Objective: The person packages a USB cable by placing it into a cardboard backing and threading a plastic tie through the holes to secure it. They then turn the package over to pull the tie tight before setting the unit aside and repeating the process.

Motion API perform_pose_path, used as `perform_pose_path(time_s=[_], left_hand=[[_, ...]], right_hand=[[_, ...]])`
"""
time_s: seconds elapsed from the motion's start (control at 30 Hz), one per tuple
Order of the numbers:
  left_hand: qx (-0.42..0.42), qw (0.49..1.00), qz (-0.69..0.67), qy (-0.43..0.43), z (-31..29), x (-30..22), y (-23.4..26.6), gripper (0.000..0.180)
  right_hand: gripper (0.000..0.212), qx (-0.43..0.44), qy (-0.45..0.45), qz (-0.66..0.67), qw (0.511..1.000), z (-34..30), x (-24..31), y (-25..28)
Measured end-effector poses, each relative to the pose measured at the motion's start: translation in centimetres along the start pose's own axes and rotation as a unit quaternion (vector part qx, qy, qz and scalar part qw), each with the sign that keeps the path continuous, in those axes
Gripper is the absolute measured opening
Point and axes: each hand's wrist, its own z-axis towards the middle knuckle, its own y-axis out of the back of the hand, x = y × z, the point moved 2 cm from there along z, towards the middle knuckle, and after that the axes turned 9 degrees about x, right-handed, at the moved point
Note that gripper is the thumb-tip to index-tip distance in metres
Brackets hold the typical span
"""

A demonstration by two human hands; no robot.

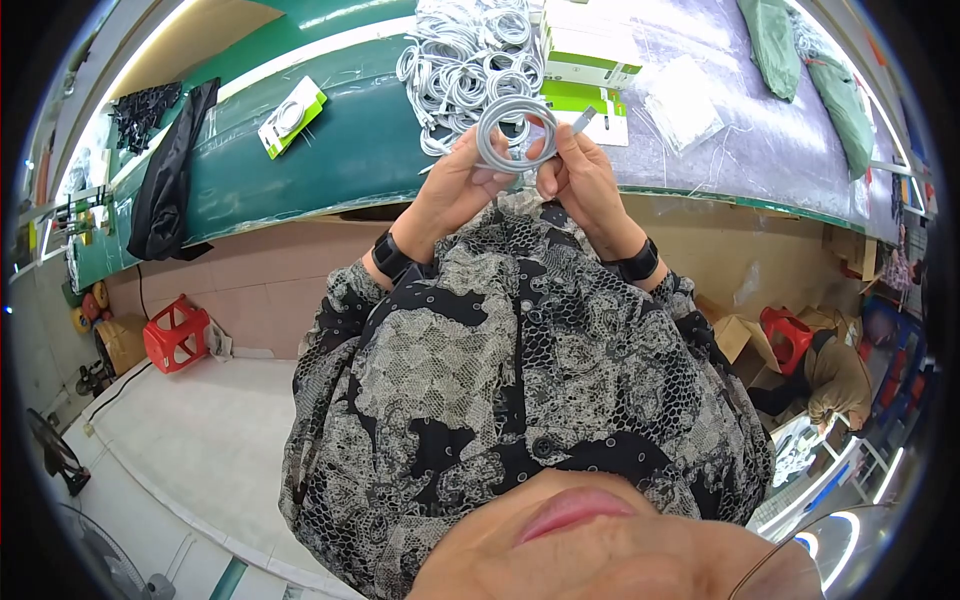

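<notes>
Both hands are raised just above the near edge of the green desk (330,160), and between them sits a coiled grey cable (515,132); the left hand (455,185) has its grip closed on the lower left of the coil, fingers wrapped over the loops so they cannot spring apart; the right hand (580,175) pinches the right side of the coil, its grip closed as well, with the cable's plug end (583,121) sticking up and away past the fingertips, free of the loops. The coil is held upright, facing the person, so the whole ring shows at once. Just beyond it on the desk lies a heap of similar grey cables (470,60), close enough to reach; to its right stand white and green boxes (590,45), and one packed cable in a green and white card (292,115) lies well apart to the left. A black cloth (170,180) hangs over the desk's left edge.
</notes>
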Motion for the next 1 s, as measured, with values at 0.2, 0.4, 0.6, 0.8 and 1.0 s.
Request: perform_pose_path(time_s=[0.2,0.4,0.6,0.8,1.0], left_hand=[[-0.065,0.997,0.012,-0.034,0.1,0.3,-1.3,0.018],[0.006,0.993,0.091,-0.081,0.6,0.3,1.2,0.016],[-0.008,0.986,0.145,-0.085,0.9,0.9,1.0,0.014],[-0.005,0.984,0.162,-0.076,1.2,1.4,1.3,0.012],[-0.019,0.985,0.151,-0.075,0.6,1.3,2.1,0.014]], right_hand=[[0.037,-0.031,0.061,-0.05,0.996,0.8,0.6,-0.3],[0.037,-0.134,0.216,-0.339,0.906,0.2,2.4,1.6],[0.027,-0.093,0.29,-0.734,0.607,0.7,4.4,1.0],[0.021,-0.136,0.261,-0.697,0.654,1.6,3.4,0.9],[0.021,-0.124,0.18,-0.662,0.717,1.7,3.3,1.1]])
